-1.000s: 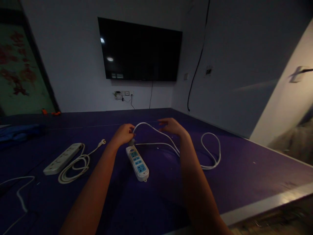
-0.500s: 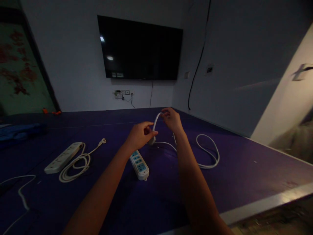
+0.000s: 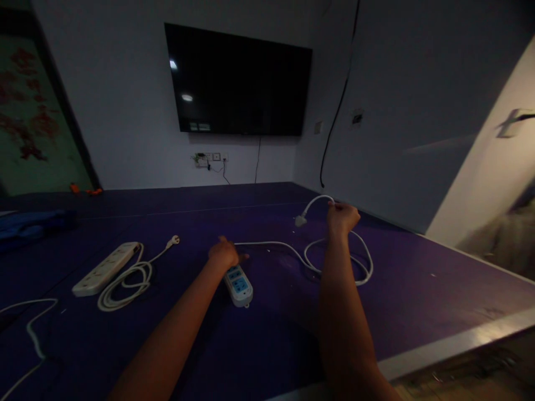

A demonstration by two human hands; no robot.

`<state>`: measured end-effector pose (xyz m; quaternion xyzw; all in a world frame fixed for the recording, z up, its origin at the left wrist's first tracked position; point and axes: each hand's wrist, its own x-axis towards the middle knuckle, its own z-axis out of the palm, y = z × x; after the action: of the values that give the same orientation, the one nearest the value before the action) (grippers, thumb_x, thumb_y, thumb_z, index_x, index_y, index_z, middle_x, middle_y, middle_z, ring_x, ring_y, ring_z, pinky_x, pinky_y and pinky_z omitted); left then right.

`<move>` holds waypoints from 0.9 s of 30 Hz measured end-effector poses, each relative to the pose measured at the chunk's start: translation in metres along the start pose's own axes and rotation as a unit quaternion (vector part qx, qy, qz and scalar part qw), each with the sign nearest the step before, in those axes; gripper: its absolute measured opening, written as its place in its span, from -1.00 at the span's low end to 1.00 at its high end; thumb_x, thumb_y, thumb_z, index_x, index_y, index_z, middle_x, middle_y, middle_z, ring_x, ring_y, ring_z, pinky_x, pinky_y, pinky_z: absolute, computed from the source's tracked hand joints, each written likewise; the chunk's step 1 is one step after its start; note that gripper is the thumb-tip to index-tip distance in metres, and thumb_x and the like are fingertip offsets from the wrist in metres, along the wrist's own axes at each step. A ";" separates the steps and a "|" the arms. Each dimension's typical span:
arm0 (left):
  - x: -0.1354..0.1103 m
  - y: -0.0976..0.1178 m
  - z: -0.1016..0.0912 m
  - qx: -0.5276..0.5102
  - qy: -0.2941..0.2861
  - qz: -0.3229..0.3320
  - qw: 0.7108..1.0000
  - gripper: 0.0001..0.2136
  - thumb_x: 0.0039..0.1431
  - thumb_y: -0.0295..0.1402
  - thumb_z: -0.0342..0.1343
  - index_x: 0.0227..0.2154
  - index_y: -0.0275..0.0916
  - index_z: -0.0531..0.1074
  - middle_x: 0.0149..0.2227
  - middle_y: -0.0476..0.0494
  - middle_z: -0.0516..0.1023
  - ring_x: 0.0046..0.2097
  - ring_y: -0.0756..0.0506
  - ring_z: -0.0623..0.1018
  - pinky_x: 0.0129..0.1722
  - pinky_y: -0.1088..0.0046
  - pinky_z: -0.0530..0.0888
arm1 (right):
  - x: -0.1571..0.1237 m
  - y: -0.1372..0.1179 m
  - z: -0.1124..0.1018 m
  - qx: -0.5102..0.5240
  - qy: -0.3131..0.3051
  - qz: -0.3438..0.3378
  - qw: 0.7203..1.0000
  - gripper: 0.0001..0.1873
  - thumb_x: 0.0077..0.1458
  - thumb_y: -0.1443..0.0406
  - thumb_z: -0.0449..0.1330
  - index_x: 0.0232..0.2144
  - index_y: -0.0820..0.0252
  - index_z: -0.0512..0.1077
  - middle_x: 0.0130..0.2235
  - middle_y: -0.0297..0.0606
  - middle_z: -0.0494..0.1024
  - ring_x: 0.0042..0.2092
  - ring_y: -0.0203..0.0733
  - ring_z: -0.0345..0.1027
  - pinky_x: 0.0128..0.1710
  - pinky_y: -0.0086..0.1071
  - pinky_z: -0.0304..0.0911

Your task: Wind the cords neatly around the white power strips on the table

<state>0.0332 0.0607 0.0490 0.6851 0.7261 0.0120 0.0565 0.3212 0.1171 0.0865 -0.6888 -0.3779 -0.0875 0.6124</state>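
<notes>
My left hand grips the far end of a white power strip with blue socket faces. Its thumb sticks out on the right side, and the other fingers are partly hidden. From that end a white cord runs right across the purple surface into a loose loop. Off to the right, my right hand is closed on the white power cord, raised above the surface. The cord arches left from the fingers, and its plug hangs at the tip.
On the left lies a second white power strip beside its coiled cord, whose plug points away. A thin white cable lies near the left edge. A television hangs on the far wall, and a black cable dangles at right.
My left hand has let go of the plug and moved down-left onto the power strip. My right hand has carried the cord to the right, with the plug now hanging free.
</notes>
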 end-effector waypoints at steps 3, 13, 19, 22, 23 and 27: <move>0.006 -0.003 0.009 -0.001 -0.004 -0.013 1.000 -0.21 -0.13 0.08 0.13 0.09 -0.42 0.27 0.19 -0.64 0.12 0.07 -0.45 0.38 -0.04 0.16 0.39 | -0.002 0.007 0.004 -0.003 0.010 0.025 1.000 -0.80 -0.06 0.30 0.22 -0.39 0.34 0.55 -0.40 -0.01 0.56 -0.28 -0.02 0.42 -0.28 -0.31 0.24; 0.006 -0.002 0.009 -0.036 0.051 -0.018 0.998 -0.42 -0.14 -0.29 0.19 0.01 -0.37 0.30 0.11 -0.53 0.24 -0.01 -0.33 0.47 -0.13 0.31 0.43 | -0.010 0.022 0.025 -0.001 -0.032 0.054 0.998 -0.78 -0.10 0.30 0.24 -0.37 0.36 0.55 -0.38 0.01 0.57 -0.28 0.00 0.44 -0.27 -0.31 0.25; -0.002 -0.009 -0.027 -0.146 0.225 0.044 0.962 -0.21 -0.12 -0.32 0.21 0.20 -0.28 -0.01 0.26 -0.46 -0.07 0.13 -0.28 0.34 0.05 0.31 0.33 | -0.011 0.040 0.035 0.008 -0.048 0.094 0.994 -0.78 -0.14 0.28 0.25 -0.41 0.34 0.55 -0.46 -0.07 0.56 -0.28 0.03 0.44 -0.24 -0.26 0.27; -0.013 -0.011 -0.049 -0.219 0.344 0.095 0.908 -0.16 -0.17 -0.39 0.26 0.20 -0.20 -0.02 0.26 -0.36 -0.02 0.19 -0.27 0.25 0.12 0.25 0.27 | -0.012 0.044 0.040 0.010 -0.054 0.101 0.993 -0.79 -0.15 0.26 0.27 -0.44 0.32 0.55 -0.51 -0.13 0.55 -0.31 0.01 0.44 -0.25 -0.28 0.28; -0.018 -0.013 -0.056 -0.226 0.384 0.116 0.888 -0.16 -0.18 -0.41 0.26 0.20 -0.19 -0.01 0.23 -0.33 0.05 0.21 -0.27 0.20 0.15 0.21 0.24 | -0.013 0.045 0.043 0.011 -0.056 0.103 0.993 -0.80 -0.16 0.26 0.27 -0.45 0.31 0.55 -0.52 -0.14 0.54 -0.32 0.00 0.45 -0.26 -0.29 0.29; -0.039 -0.021 -0.081 -0.235 0.521 0.172 0.803 -0.18 -0.17 -0.47 0.25 0.18 -0.14 0.01 0.16 -0.23 0.21 0.18 -0.26 0.22 0.14 0.14 0.27 | -0.015 0.046 0.051 0.009 -0.077 0.103 0.992 -0.82 -0.19 0.27 0.29 -0.48 0.30 0.54 -0.55 -0.16 0.53 -0.34 -0.02 0.45 -0.31 -0.32 0.30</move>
<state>0.0062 0.0257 0.1301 0.6549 0.4918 0.5469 -0.1735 0.3217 0.1587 0.0297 -0.7231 -0.3522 0.0328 0.5933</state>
